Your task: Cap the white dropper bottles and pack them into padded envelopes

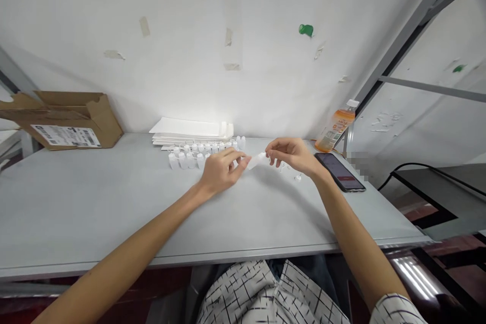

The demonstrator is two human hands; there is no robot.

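My left hand [221, 168] and my right hand [292, 154] meet above the grey table [94, 202], and both hold a small white plastic bottle [258, 161] between their fingertips. The bottle lies tilted, its lower end at the left fingers and its upper end at the right fingers. Just behind my left hand stand several small white bottles [190, 157] in rows. A few tiny white caps [298, 178] lie on the table below my right wrist.
A stack of white sheets [190, 131] lies against the wall behind the bottles. An open cardboard box [64, 119] sits at the far left. A black phone [339, 172] and an orange drink bottle [336, 126] stand at the right by a metal frame post.
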